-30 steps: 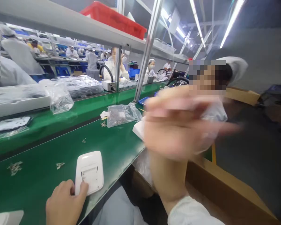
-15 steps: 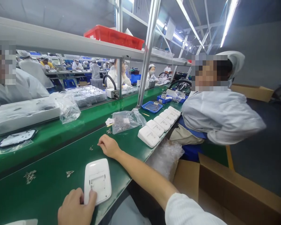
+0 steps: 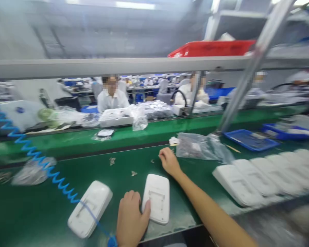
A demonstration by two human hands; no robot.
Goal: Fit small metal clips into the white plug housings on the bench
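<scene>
My left hand is at the left edge of a white plastic device housing, thumb pressed on its face and fingers curled beside it. The housing lies on the green bench with a recessed rectangular bay facing up. My right hand rests farther back on the bench, fingers pinched together; anything between them is hidden. Just left of it lie a few tiny metal pieces. More small metal pieces sit in piles nearby. To the right of my right hand is a clear plastic bag of small dark parts.
Another white housing lies at the left, crossed by a blue coiled cord. Several white housings stand in a row at the right. Blue trays are behind them. A shelf with a red bin spans above; co-workers sit opposite.
The view has swung left, bringing in the blue coiled cord and the second housing. My left hand stays on the housing, and my right hand keeps its pinched pose by the tiny metal pieces.
</scene>
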